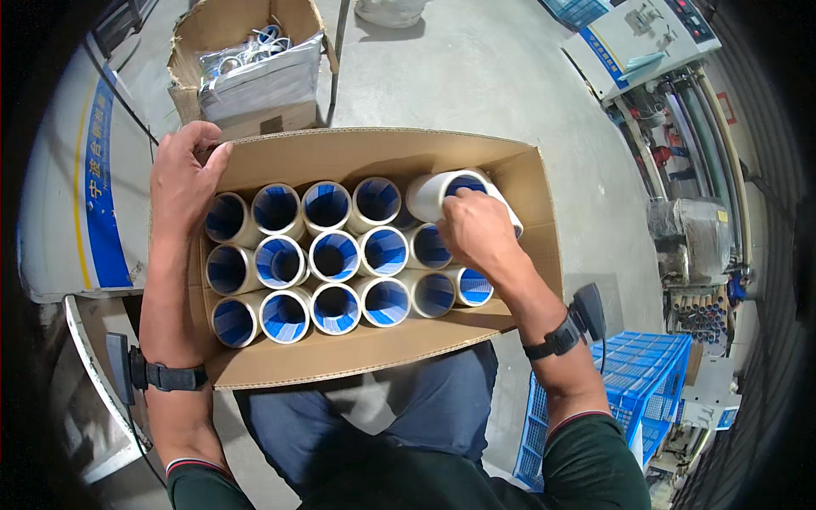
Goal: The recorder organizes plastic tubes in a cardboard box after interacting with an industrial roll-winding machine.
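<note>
An open cardboard box point(357, 367) lies in front of me, holding rows of white rolls point(334, 256) that stand on end with blue-lined hollow centres. My left hand point(185, 174) is closed on the box's far left corner, thumb on the rim. At the far right inside the box, my right hand point(478, 229) grips a white roll point(425, 197) by its open end, fingers over the edge. This roll leans and sits higher than its neighbours. My hand hides part of it and of the rolls below.
Beyond the box stands another open carton point(280, 119) with plastic-wrapped things inside. Blue plastic crates point(625, 382) stand to the right. A white machine panel point(64, 187) flanks the left side, and a roller machine point(710, 127) is at the far right.
</note>
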The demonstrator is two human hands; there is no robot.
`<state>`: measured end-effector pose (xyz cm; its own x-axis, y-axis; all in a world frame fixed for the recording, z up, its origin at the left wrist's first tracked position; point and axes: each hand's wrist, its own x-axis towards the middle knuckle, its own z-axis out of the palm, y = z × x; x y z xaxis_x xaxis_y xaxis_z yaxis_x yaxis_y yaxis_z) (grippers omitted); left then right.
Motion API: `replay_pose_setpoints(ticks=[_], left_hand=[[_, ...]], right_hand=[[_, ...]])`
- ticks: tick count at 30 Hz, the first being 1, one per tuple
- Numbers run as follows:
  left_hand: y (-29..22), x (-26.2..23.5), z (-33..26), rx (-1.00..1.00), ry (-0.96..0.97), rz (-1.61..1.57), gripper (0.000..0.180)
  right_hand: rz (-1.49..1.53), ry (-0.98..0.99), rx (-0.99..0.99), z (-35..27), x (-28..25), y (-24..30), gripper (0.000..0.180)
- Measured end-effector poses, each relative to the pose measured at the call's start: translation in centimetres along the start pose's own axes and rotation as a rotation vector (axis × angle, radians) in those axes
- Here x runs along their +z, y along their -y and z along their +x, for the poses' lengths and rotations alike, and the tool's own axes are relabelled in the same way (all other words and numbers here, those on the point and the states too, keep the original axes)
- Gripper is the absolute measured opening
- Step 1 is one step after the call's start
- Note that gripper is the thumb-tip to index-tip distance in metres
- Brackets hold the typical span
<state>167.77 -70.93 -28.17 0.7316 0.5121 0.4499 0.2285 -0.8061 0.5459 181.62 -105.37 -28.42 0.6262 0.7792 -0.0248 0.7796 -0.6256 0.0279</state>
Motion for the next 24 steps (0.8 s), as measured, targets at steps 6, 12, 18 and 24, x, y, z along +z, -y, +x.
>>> replay_pose_setpoints(ticks=[6,12,18,24], left_hand=[[0.1,0.5,0.3,0.005,0.023,-0.007,0.021],[0.2,0.4,0.2,0.016,0.006,0.011,0.021],[0.5,0.4,0.3,0.014,0.010,-0.007,0.022],[0.5,0.7,0.2,0.002,0.006,-0.014,0.022]], right_hand=[[0.067,0.008,-0.319,2.6,3.6,-2.2,0.005],[0.287,-0.201,-0.073,0.6,2.4,-5.0,0.039],[0.261,0.142,0.015,-1.8,0.7,-6.1,0.081],[-0.028,0.119,-0.047,-1.3,2.6,-6.4,0.052]])
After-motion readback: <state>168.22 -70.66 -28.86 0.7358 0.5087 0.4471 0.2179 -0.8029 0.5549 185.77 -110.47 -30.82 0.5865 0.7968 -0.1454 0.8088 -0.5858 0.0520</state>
